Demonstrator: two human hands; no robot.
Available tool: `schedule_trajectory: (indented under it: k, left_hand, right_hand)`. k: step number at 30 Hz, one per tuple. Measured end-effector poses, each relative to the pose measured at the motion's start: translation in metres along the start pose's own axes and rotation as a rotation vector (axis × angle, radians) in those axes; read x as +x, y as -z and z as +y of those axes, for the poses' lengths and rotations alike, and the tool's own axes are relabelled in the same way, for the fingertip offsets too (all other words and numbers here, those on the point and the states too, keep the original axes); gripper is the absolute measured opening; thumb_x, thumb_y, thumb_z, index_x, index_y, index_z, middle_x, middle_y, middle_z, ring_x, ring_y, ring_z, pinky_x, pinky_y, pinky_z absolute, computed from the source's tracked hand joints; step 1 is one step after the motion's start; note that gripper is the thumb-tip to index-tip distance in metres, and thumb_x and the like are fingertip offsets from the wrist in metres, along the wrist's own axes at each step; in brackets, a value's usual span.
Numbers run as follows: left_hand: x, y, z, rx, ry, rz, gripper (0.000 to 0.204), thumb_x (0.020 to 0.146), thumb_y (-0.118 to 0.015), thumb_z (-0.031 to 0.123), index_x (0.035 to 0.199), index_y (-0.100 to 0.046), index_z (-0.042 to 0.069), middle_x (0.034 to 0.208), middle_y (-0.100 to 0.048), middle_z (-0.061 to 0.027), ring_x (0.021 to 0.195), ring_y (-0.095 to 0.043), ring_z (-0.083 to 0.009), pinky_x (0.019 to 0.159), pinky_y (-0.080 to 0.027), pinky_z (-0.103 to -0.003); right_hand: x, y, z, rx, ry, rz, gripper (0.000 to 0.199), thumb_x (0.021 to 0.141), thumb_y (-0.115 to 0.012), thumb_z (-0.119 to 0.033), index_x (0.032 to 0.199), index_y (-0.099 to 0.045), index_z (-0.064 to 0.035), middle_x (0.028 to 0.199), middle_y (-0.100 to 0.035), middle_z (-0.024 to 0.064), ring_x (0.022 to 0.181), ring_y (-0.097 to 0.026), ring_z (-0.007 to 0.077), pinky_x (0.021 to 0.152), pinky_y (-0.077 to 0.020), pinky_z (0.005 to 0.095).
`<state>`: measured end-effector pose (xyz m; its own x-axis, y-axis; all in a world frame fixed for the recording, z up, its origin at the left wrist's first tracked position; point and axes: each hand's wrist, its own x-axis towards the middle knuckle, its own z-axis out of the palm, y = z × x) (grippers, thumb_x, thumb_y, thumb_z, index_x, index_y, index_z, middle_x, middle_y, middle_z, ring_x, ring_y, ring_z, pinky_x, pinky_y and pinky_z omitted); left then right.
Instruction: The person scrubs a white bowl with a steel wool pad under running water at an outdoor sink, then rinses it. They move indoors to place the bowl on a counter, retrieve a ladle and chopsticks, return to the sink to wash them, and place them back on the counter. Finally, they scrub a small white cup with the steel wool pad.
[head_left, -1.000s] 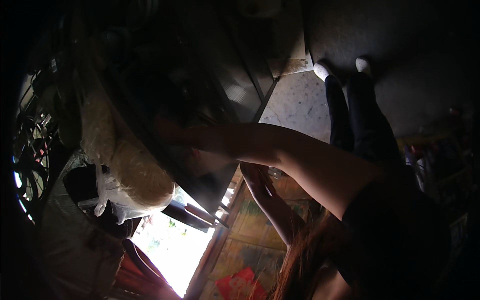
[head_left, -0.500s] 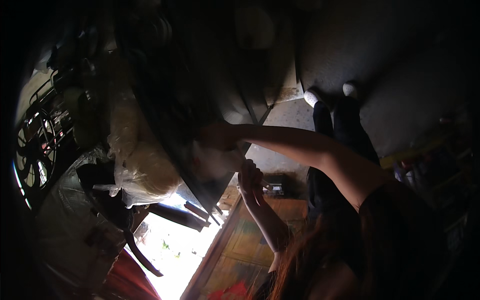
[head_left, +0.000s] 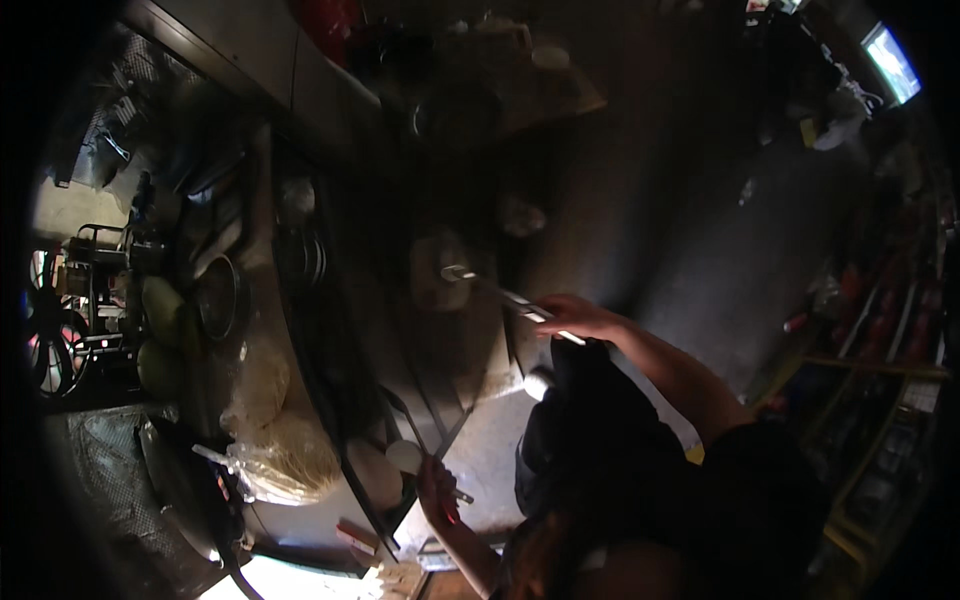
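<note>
As right hand (head_left: 575,316) clasps long tool (head_left: 515,298), slack grip could let far end dip; left hand (head_left: 437,492) curls round pale-headed utensil (head_left: 404,457).

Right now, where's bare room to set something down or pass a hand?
The broadest bare-looking patch is the grey floor between the right hand and the loaded shelves at the picture's right. A smaller pale floor strip lies between the left hand and the dark trousers. The left side is crowded: plastic bag, round pan. Upper middle: too dark to tell.
</note>
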<state>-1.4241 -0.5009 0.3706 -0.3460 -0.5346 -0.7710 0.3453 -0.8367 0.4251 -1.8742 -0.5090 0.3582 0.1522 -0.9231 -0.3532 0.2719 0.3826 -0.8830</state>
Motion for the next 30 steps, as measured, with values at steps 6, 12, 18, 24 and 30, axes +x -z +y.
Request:
schedule_trajectory:
  k: [6,12,18,24,30]
  left_hand:
    - [0.039,-0.071,0.003,0.093,-0.120,0.170,0.024,0.089,-0.053,0.021,0.070,-0.042,0.013,0.052,-0.032,0.0040,0.038,-0.030,-0.0061,0.034,-0.024,-0.022]
    - [0.104,-0.179,0.010,0.089,-0.144,0.217,0.022,0.090,-0.052,0.023,0.074,-0.045,0.010,0.054,-0.035,0.0033,0.041,-0.033,-0.0082,0.038,-0.028,-0.023]
    - [0.199,-0.295,0.033,0.002,-0.090,0.127,0.020,0.092,-0.049,0.025,0.080,-0.047,0.009,0.056,-0.038,0.0032,0.043,-0.035,-0.0075,0.039,-0.030,-0.022]
    - [0.249,-0.388,0.063,0.101,-0.096,0.056,0.021,0.092,-0.049,0.026,0.082,-0.047,0.007,0.058,-0.040,0.0032,0.043,-0.037,-0.0079,0.040,-0.032,-0.022]
    - [0.293,-0.453,0.095,0.259,-0.067,0.177,0.022,0.090,-0.049,0.024,0.074,-0.045,0.011,0.053,-0.038,0.0039,0.040,-0.037,-0.0083,0.037,-0.032,-0.024]
  right_hand:
    - [-0.047,0.193,0.115,-1.042,-0.388,0.877,0.034,0.082,-0.057,-0.031,0.073,-0.064,0.0012,0.067,-0.062,0.0146,0.067,-0.063,0.0219,0.057,-0.0473,0.0400]
    - [-0.045,0.324,0.128,-0.055,-0.618,1.060,0.031,0.086,-0.058,-0.029,0.069,-0.056,-0.0042,0.057,-0.054,0.0066,0.042,-0.047,0.0147,0.038,-0.0353,0.0298]
    - [0.027,0.422,0.016,0.230,-0.431,0.995,0.031,0.087,-0.058,-0.029,0.070,-0.054,-0.0036,0.059,-0.054,0.0050,0.040,-0.042,0.0116,0.035,-0.0315,0.0257]
    - [0.065,0.508,-0.040,-0.348,-0.459,1.232,0.037,0.086,-0.055,-0.039,0.079,-0.062,-0.0033,0.063,-0.059,0.0062,0.049,-0.051,0.0141,0.042,-0.0379,0.0304]
    - [0.101,0.559,-0.067,-0.130,-0.354,1.213,0.037,0.088,-0.052,-0.039,0.086,-0.062,-0.0029,0.060,-0.052,0.0005,0.046,-0.045,0.0104,0.040,-0.0342,0.0264]
